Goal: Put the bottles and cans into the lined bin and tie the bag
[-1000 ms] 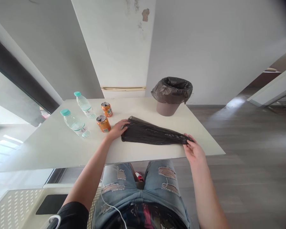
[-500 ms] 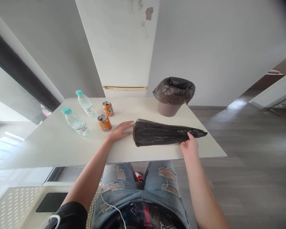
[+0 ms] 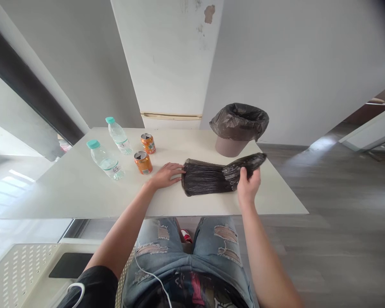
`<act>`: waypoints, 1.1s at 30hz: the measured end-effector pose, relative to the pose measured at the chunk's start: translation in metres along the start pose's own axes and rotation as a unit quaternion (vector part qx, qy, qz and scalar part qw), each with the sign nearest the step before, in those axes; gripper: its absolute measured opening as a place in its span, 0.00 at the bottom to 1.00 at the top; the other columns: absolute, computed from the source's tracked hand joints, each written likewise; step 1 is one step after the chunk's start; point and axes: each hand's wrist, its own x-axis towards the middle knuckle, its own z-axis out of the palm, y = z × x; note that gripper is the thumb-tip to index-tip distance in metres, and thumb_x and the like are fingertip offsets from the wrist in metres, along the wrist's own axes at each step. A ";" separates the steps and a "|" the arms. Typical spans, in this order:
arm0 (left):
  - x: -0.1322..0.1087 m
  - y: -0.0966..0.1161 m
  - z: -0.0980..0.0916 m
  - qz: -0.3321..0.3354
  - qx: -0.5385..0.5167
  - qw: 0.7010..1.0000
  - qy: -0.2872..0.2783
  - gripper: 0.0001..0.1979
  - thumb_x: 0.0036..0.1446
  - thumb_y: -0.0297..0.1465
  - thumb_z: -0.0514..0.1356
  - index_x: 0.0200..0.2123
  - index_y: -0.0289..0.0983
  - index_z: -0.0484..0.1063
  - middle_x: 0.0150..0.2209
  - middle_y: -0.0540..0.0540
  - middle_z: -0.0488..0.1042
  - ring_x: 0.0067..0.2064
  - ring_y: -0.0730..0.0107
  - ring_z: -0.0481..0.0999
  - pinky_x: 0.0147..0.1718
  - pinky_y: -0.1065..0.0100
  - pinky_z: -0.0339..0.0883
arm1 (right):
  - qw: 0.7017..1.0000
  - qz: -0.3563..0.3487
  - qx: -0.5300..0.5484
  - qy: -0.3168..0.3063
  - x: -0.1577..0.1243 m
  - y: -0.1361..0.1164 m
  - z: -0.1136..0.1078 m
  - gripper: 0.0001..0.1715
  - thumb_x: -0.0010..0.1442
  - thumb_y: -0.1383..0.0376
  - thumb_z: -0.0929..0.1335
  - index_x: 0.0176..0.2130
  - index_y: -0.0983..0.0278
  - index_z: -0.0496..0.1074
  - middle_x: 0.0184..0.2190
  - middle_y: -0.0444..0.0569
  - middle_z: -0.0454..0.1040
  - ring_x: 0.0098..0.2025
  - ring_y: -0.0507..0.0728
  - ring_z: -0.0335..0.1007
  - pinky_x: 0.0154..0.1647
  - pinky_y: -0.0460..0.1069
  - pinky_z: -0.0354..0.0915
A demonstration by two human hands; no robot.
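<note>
A black plastic garbage bag (image 3: 203, 177) lies gathered lengthwise on the white table. My right hand (image 3: 249, 184) grips its narrow right end, which is lifted off the tabletop and bent back toward the left. At the bag's wide left end rests my left hand (image 3: 168, 174), palm down with fingers stretched out, the fingertips touching the bag's edge. Just left of that hand stand two orange soda cans, the nearer can (image 3: 143, 162) and the farther can (image 3: 148, 143).
Two clear bottles with teal caps, a near bottle (image 3: 106, 161) and a far bottle (image 3: 119, 137), stand on the table's left side. A brownish trash bin (image 3: 229, 146) lined with a dark bag stands at the back right. The white table (image 3: 67, 184) ends close to my legs.
My right hand has raised the bag's narrow end from the table and folded it up and leftward. The left hand stays at the wide end. The view has shifted slightly.
</note>
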 end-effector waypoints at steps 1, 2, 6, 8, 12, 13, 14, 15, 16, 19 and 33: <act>0.000 0.000 0.000 0.001 0.001 1.000 0.001 0.19 0.73 0.42 0.55 0.61 0.46 0.76 0.66 0.43 0.72 0.67 0.54 0.70 0.66 0.51 0.61 | 0.998 -0.036 -0.038 -0.035 -0.004 -0.010 0.003 0.28 0.69 0.56 0.65 0.62 0.67 0.71 0.55 0.61 0.79 0.58 0.66 0.76 0.64 0.64 0.69; 0.000 0.000 0.000 0.003 0.002 1.000 0.002 0.19 0.73 0.42 0.55 0.60 0.46 0.76 0.66 0.43 0.72 0.67 0.55 0.70 0.66 0.51 0.61 | 0.992 -0.071 -0.068 -0.074 -0.008 -0.018 0.007 0.28 0.71 0.56 0.63 0.63 0.67 0.71 0.57 0.62 0.78 0.61 0.67 0.74 0.66 0.64 0.67; 0.001 -0.001 0.000 0.007 0.004 1.000 0.008 0.18 0.73 0.41 0.56 0.59 0.46 0.77 0.66 0.43 0.73 0.66 0.55 0.70 0.65 0.51 0.62 | 0.941 -0.178 -0.157 -0.240 -0.032 -0.043 0.034 0.31 0.75 0.61 0.56 0.72 0.66 0.61 0.71 0.60 0.64 0.73 0.65 0.59 0.74 0.64 0.58; 0.002 0.000 -0.001 0.010 0.003 1.000 0.012 0.18 0.73 0.41 0.56 0.59 0.45 0.77 0.65 0.42 0.73 0.66 0.54 0.71 0.65 0.51 0.62 | 0.903 -0.195 -0.220 -0.312 -0.046 -0.048 0.050 0.33 0.75 0.62 0.55 0.74 0.67 0.58 0.74 0.60 0.59 0.76 0.66 0.54 0.76 0.66 0.55; 0.001 -0.001 0.000 0.013 -0.006 1.000 0.018 0.17 0.72 0.41 0.57 0.57 0.44 0.78 0.65 0.41 0.73 0.65 0.54 0.72 0.65 0.50 0.63 | 0.839 -0.206 -0.314 -0.393 -0.065 -0.050 0.070 0.36 0.75 0.60 0.55 0.76 0.69 0.53 0.76 0.59 0.52 0.78 0.67 0.48 0.78 0.67 0.47; 0.001 -0.001 0.000 0.013 -0.009 1.000 0.020 0.17 0.72 0.40 0.57 0.57 0.44 0.78 0.65 0.41 0.73 0.65 0.53 0.72 0.65 0.50 0.63 | 0.828 -0.207 -0.326 -0.407 -0.068 -0.049 0.072 0.37 0.76 0.58 0.55 0.76 0.70 0.51 0.77 0.59 0.51 0.78 0.67 0.46 0.78 0.67 0.46; 0.001 -0.001 0.000 0.012 -0.013 1.000 0.021 0.16 0.71 0.40 0.58 0.57 0.43 0.77 0.65 0.41 0.73 0.65 0.53 0.72 0.65 0.50 0.64 | 0.818 -0.207 -0.336 -0.418 -0.070 -0.048 0.074 0.38 0.76 0.57 0.55 0.77 0.71 0.50 0.77 0.59 0.49 0.79 0.67 0.43 0.79 0.66 0.44; 0.001 -0.001 0.000 0.008 -0.019 1.000 0.024 0.16 0.71 0.39 0.57 0.57 0.43 0.77 0.64 0.40 0.73 0.65 0.53 0.72 0.65 0.50 0.64 | 0.810 -0.206 -0.344 -0.429 -0.073 -0.047 0.075 0.40 0.76 0.55 0.56 0.77 0.72 0.49 0.78 0.59 0.47 0.79 0.67 0.41 0.79 0.66 0.43; 0.001 -0.001 0.000 0.001 -0.025 0.999 0.028 0.17 0.71 0.39 0.57 0.58 0.43 0.76 0.64 0.40 0.74 0.65 0.54 0.72 0.65 0.49 0.64 | 0.802 -0.205 -0.350 -0.439 -0.075 -0.046 0.077 0.41 0.76 0.53 0.56 0.77 0.72 0.48 0.78 0.59 0.45 0.80 0.67 0.40 0.79 0.67 0.42; 0.001 0.003 -0.002 -0.015 -0.043 0.997 0.057 0.18 0.72 0.37 0.55 0.61 0.41 0.73 0.62 0.39 0.74 0.64 0.55 0.72 0.64 0.49 0.66 | 0.788 -0.190 -0.366 -0.456 -0.081 -0.041 0.081 0.44 0.76 0.49 0.56 0.77 0.72 0.48 0.79 0.58 0.41 0.80 0.69 0.35 0.78 0.70 0.39; 0.001 0.006 -0.001 0.042 -0.020 0.998 0.031 0.17 0.73 0.35 0.55 0.58 0.45 0.78 0.65 0.42 0.73 0.66 0.55 0.70 0.65 0.50 0.63 | 0.837 -0.228 -0.236 -0.439 -0.029 -0.013 0.012 0.35 0.78 0.52 0.52 0.75 0.61 0.58 0.77 0.52 0.52 0.79 0.65 0.44 0.78 0.68 0.47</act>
